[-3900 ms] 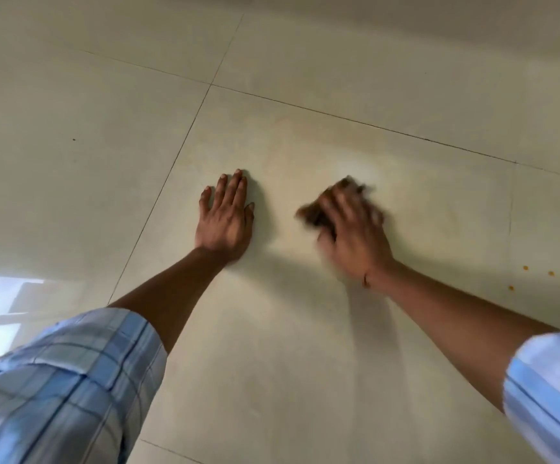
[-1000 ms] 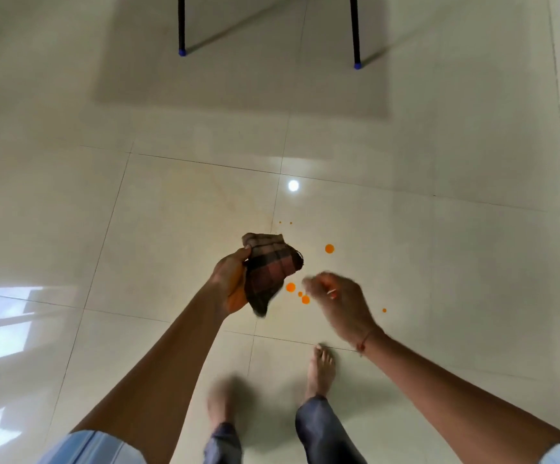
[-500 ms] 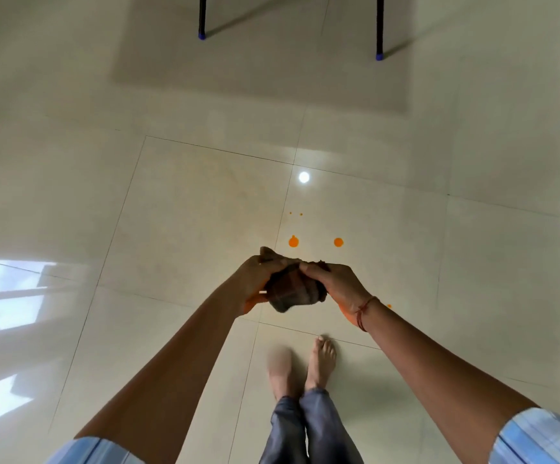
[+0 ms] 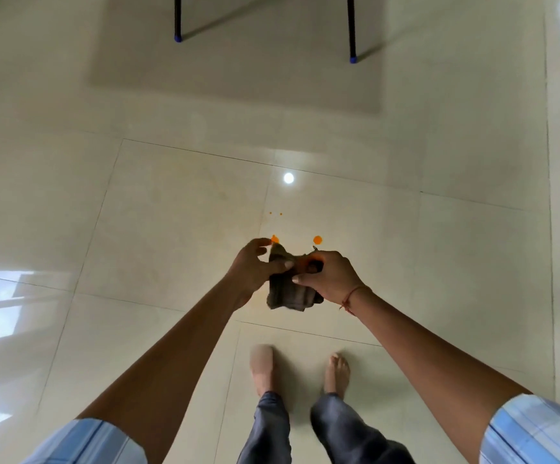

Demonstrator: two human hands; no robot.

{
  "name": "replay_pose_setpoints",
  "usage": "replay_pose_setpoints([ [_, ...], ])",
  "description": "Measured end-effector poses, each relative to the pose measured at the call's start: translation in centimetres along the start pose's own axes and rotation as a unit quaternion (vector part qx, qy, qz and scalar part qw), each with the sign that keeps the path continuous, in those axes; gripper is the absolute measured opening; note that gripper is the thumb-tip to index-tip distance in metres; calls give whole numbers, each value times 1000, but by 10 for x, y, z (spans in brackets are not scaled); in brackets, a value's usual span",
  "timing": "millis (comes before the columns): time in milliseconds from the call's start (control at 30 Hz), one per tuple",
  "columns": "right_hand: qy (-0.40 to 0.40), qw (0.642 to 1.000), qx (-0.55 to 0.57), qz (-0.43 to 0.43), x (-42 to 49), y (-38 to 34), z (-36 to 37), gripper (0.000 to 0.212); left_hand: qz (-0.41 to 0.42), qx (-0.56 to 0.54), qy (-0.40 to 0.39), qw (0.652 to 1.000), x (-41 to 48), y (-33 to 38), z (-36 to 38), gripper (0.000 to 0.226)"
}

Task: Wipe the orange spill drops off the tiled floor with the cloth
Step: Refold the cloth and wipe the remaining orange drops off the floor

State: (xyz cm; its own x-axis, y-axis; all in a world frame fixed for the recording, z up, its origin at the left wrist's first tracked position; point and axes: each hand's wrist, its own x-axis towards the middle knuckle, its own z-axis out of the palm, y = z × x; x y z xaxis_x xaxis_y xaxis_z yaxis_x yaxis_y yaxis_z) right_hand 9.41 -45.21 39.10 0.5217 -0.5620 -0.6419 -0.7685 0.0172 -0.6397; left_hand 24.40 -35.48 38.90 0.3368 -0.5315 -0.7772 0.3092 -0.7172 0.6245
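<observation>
While you stand barefoot on the glossy cream tiled floor (image 4: 158, 209), both of your arms reach out in front and meet over the spill. Your left hand (image 4: 251, 272) has its thumb and fingers pinched onto the left side of the dark brown checked cloth (image 4: 290, 291), and your right hand (image 4: 330, 277) is curled around the cloth's right side, fingers closed on the fabric, with a thin red thread bracelet (image 4: 352, 298) at the wrist. That cloth is bunched up between the two hands, held in the air above the floor, its lower folds hanging loose beneath your knuckles. Look just past your fingertips: two round orange spill drops (image 4: 317, 240) sit on the tile, one beside the top of the left hand and one above the right hand, and two tiny specks lie a little farther out. An orange tint shows on the cloth and fingers where the hands meet. Your bare feet (image 4: 337, 371) are planted below the cloth, apart from each other, the left one blurred, with dark blue trouser legs (image 4: 266, 426) above them and light blue checked sleeves (image 4: 532, 430) at the frame's lower corners. Far ahead, two thin black furniture legs with blue caps (image 4: 352, 56) stand on the tiles, and a round bright light reflection (image 4: 288, 178) glints beyond the drops.
</observation>
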Motion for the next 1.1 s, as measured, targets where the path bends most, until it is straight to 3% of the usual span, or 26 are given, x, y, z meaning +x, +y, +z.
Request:
replay_pose_setpoints([
  [100,20,998,-51,16,-5,15,-19,18,40,170,-65,982,-4,0,22,56],
  [200,35,993,-115,1,-14,36,-35,27,83,332,-49,938,-8,1,56,24],
  [300,47,960,-266,-66,-24,56,-49,30,116,407,-49,905,-9,-4,87,27],
  [367,43,942,-314,-111,-26,70,-58,36,141,390,-85,906,-7,-8,106,30],
  [500,-11,930,-347,-120,-26,107,-79,42,155,350,-119,916,-7,-4,143,20],
  [600,-54,903,-402,-144,-18,134,-100,32,136,344,-48,928,4,-11,176,22],
  [833,-155,908,-379,-92,-5,163,-131,17,77,309,81,944,0,-40,238,26],
  [967,-202,891,-402,-60,-1,149,-141,8,51,309,86,946,-7,-45,240,22],
  [1100,-208,888,-409,-33,29,134,-151,9,13,292,96,951,0,-48,228,34],
])
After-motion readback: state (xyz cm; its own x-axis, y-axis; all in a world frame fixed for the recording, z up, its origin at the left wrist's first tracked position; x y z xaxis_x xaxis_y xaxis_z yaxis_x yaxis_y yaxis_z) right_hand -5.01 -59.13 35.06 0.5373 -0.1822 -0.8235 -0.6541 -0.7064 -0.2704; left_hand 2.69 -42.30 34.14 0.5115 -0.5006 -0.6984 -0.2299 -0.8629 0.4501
